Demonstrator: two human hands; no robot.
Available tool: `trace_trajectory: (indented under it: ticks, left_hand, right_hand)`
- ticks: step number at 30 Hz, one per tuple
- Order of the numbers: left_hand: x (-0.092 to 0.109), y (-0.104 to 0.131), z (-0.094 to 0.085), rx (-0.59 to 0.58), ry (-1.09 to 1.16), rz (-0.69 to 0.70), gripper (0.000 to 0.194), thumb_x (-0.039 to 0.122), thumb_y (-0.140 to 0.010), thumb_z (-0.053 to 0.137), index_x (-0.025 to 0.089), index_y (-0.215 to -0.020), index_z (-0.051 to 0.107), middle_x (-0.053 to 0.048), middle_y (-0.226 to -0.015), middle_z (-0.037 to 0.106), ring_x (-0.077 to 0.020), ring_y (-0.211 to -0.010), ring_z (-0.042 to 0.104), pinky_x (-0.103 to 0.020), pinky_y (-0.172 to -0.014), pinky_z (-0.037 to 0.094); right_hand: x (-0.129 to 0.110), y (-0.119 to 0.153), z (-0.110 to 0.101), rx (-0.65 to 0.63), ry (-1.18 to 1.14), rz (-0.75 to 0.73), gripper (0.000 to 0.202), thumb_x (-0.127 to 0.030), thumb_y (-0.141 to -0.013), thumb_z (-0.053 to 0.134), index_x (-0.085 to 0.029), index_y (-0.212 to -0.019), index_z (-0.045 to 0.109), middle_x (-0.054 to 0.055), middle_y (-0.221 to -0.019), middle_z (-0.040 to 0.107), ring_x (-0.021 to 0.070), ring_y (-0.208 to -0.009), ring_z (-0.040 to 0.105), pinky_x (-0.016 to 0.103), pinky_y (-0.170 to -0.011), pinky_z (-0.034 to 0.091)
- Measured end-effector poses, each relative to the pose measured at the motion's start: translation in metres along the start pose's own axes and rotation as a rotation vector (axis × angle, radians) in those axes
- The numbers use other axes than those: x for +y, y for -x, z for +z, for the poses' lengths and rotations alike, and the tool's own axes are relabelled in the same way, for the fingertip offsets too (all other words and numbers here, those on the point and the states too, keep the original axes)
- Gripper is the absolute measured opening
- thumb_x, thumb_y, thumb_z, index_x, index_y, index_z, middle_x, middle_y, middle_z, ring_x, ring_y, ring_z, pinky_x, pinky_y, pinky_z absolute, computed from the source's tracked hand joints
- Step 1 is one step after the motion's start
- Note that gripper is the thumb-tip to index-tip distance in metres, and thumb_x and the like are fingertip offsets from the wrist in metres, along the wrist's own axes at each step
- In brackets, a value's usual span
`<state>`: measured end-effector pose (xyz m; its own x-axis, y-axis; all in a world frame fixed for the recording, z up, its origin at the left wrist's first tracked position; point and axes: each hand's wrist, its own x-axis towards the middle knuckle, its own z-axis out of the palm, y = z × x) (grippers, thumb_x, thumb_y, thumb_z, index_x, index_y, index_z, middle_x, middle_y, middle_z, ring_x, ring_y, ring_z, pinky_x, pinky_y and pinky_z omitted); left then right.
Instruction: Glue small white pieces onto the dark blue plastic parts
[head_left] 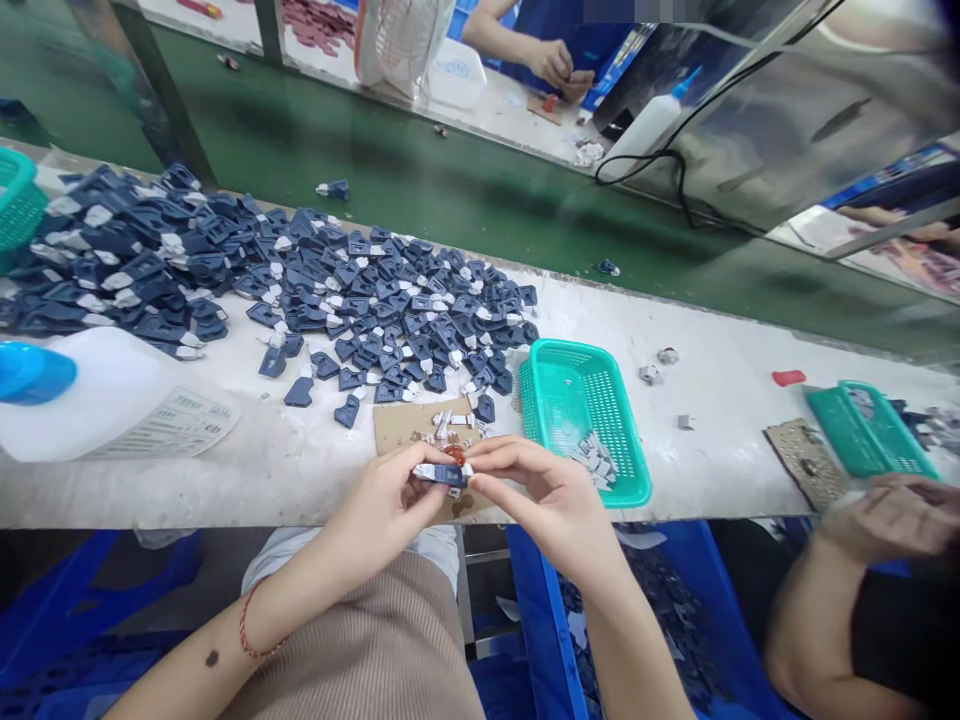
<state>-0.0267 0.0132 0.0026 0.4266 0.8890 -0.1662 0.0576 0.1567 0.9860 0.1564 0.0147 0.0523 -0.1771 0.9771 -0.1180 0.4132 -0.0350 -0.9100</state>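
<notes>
Between my two hands is a small dark blue plastic part [442, 474] with white pieces at its ends. My left hand [386, 500] grips it from the left, fingers curled around it. My right hand [536, 490] pinches a small white piece [467, 470] at the part's right end; whether that piece is attached, I cannot tell. Just beneath lies a brown cardboard sheet [394, 425] with white bits and a reddish-orange blob [455, 454] on it. Right of my hands, a green basket [634, 440] has small white pieces inside.
A large heap of blue parts [375, 300] covers the table's left and middle. A white bottle [127, 390] lies at left. Beyond runs a green belt [465, 190]. Co-workers' hands [559, 70] show across it, and a co-worker's arm [847, 560] at right. Blue crate [547, 620] below.
</notes>
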Motion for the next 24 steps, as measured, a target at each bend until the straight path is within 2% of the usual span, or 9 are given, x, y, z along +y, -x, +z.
trace_trajectory:
  ticks: [5,13,18,21,24]
  left_hand:
    - [0.002,0.001,0.001,-0.012,-0.022,0.015,0.013,0.02,-0.089,0.052,0.018,-0.097,0.061,-0.006,-0.092,0.068,-0.0216,-0.089,0.066,-0.03,-0.076,0.053]
    - [0.0,0.004,0.002,-0.006,-0.122,0.08,0.015,0.018,-0.09,0.05,0.02,-0.1,0.06,-0.006,-0.098,0.067,-0.0211,-0.091,0.064,-0.031,-0.077,0.052]
    - [-0.002,0.004,0.003,-0.022,-0.141,0.118,0.015,0.017,-0.09,0.049,0.02,-0.101,0.06,-0.006,-0.099,0.067,-0.0214,-0.093,0.064,-0.032,-0.079,0.051]
    - [-0.003,0.006,0.003,-0.014,-0.128,0.11,0.015,0.017,-0.091,0.049,0.02,-0.101,0.06,-0.006,-0.1,0.067,-0.0207,-0.092,0.064,-0.031,-0.078,0.051]
    - [0.0,0.007,0.001,0.018,-0.116,0.137,0.015,0.018,-0.091,0.051,0.022,-0.102,0.06,-0.005,-0.102,0.068,-0.0201,-0.094,0.065,-0.03,-0.079,0.051]
  right_hand:
    - [-0.007,0.001,0.004,-0.048,0.137,-0.054,0.007,-0.024,-0.087,0.066,-0.022,-0.088,0.073,0.007,-0.097,0.073,0.0219,-0.097,0.068,0.038,-0.088,0.055]
    - [-0.011,0.003,0.005,-0.063,0.269,-0.138,0.008,-0.02,-0.088,0.063,-0.022,-0.086,0.07,0.006,-0.094,0.072,0.021,-0.093,0.068,0.035,-0.083,0.056]
    - [-0.016,0.006,0.005,-0.073,0.319,-0.142,0.009,-0.017,-0.088,0.063,-0.022,-0.085,0.07,0.005,-0.094,0.072,0.0201,-0.093,0.068,0.033,-0.083,0.055]
    - [-0.014,0.009,0.003,-0.071,0.259,-0.095,0.01,-0.018,-0.087,0.064,-0.023,-0.09,0.072,0.005,-0.099,0.071,0.0201,-0.097,0.067,0.033,-0.086,0.055]
    - [-0.01,0.011,0.003,-0.045,0.059,0.016,0.013,-0.027,-0.088,0.064,-0.024,-0.098,0.072,0.006,-0.106,0.07,0.0216,-0.102,0.066,0.034,-0.086,0.056]
